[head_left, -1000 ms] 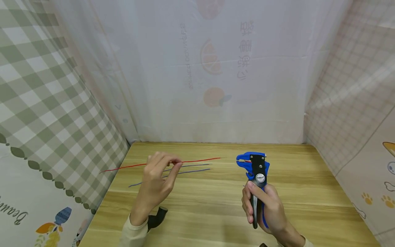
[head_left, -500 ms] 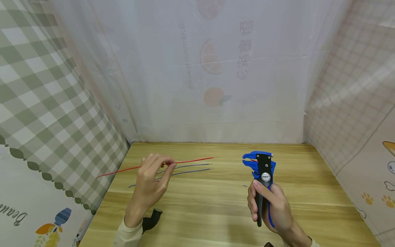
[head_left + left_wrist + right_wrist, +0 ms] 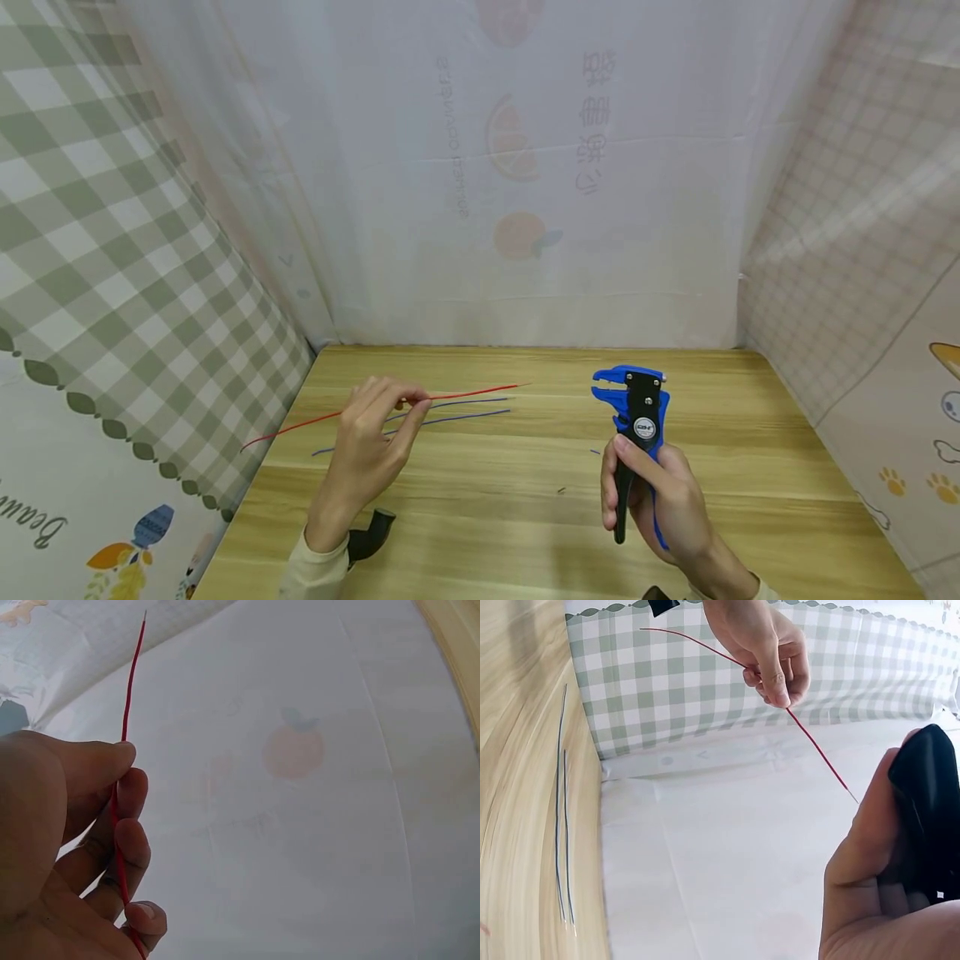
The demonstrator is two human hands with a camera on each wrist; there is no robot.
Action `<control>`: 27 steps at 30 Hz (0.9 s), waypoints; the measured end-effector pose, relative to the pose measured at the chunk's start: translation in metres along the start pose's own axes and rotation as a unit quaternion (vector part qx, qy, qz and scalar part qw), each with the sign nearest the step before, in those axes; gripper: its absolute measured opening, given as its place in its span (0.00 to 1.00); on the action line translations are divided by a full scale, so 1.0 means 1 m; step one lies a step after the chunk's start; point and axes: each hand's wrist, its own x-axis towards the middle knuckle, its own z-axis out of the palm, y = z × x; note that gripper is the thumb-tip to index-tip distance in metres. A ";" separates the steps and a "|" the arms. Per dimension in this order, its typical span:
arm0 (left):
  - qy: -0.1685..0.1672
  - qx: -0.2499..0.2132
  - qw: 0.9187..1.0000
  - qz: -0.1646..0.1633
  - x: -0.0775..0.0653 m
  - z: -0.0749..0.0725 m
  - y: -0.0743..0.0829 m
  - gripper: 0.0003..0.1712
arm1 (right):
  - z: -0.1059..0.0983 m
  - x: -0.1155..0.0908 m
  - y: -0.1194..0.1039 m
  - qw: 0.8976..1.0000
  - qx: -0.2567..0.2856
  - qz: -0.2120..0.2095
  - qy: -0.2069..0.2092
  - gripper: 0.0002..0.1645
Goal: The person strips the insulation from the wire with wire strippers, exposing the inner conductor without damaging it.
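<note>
My left hand (image 3: 371, 437) pinches a red wire (image 3: 472, 392) between thumb and fingertips above the table. The wire's bare metal tip points right, toward the tool, while its other end droops to the left. In the left wrist view the red wire (image 3: 130, 690) also runs down across the other fingers. My right hand (image 3: 660, 492) grips a blue and black wire stripper (image 3: 637, 417) by its handles, its jaws parted and facing left. A gap separates the wire tip from the jaws. In the right wrist view the stripper's black handle (image 3: 928, 795) shows only partly.
Two blue wires (image 3: 465, 415) lie on the wooden table (image 3: 495, 533) beneath the left hand. A short blue scrap (image 3: 595, 452) and a tiny dark bit (image 3: 561, 491) lie left of the stripper. A white curtain (image 3: 615, 283) hangs behind; a checked cloth (image 3: 150, 233) borders the left.
The red wire has drawn left, away from the stripper, which has shifted slightly right. The red bit in its jaws is gone; the jaws and handles have spread. A tiny bit now shows below.
</note>
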 end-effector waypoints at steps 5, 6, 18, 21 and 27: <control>-0.014 0.003 1.000 -0.008 -0.005 0.005 -0.004 0.09 | -0.003 0.000 0.000 1.000 -0.002 -0.003 -0.002 0.26; -0.018 0.005 1.000 -0.013 -0.006 0.007 -0.005 0.09 | -0.004 0.000 0.000 1.000 0.000 -0.005 -0.003 0.26; -0.041 0.017 0.998 -0.033 -0.020 0.029 -0.020 0.09 | -0.025 0.003 0.014 0.993 0.059 -0.052 -0.093 0.30; -0.046 0.017 0.998 -0.039 -0.024 0.034 -0.022 0.09 | -0.030 0.003 0.016 0.992 0.059 -0.052 -0.098 0.31; -0.071 0.012 0.995 -0.066 -0.032 0.044 -0.027 0.06 | -0.033 0.002 0.016 0.995 0.035 -0.043 -0.087 0.29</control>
